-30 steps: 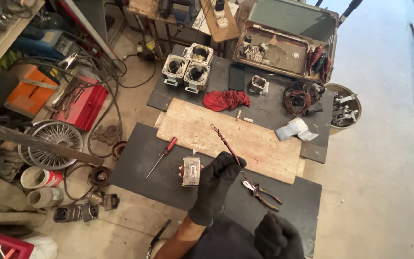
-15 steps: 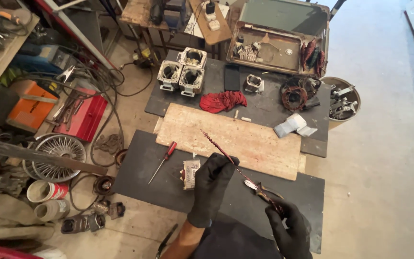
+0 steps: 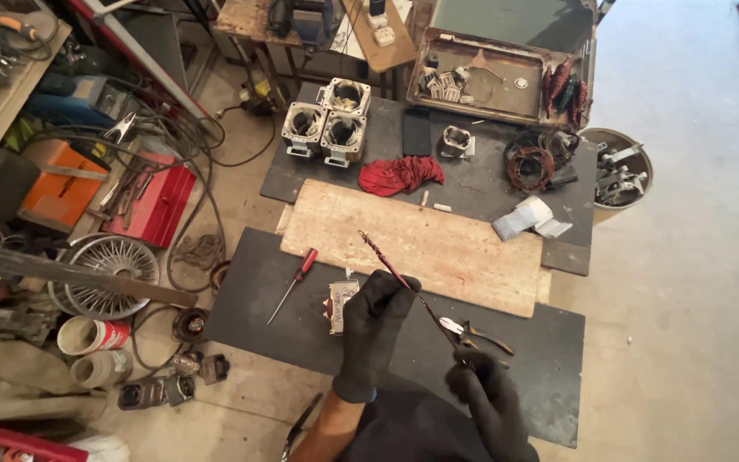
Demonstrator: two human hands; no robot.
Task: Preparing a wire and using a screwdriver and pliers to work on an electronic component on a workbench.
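Note:
My left hand (image 3: 373, 329), in a black glove, is closed around a thin dark red rod (image 3: 380, 255) near its middle, just above a small grey metal part (image 3: 340, 303) lying on the near black mat (image 3: 250, 308). My right hand (image 3: 489, 404), also in a black glove, grips the rod's lower end at the bottom of the view. The rod slants up and left over a worn wooden board (image 3: 438, 248). Pliers (image 3: 482, 334) lie on the mat, just above my right hand.
A red-handled screwdriver (image 3: 298, 275) lies left of the metal part. On the far mat are a red rag (image 3: 399, 175), engine cylinders (image 3: 331, 124), a white cloth (image 3: 525, 218) and a parts tray (image 3: 498, 81). A spoked wheel (image 3: 109, 274), red toolbox (image 3: 154, 204) and cables crowd the left floor.
My right hand has come up from the bottom edge and taken the rod's lower end. My left hand has kept hold of the rod. The camera has tilted slightly.

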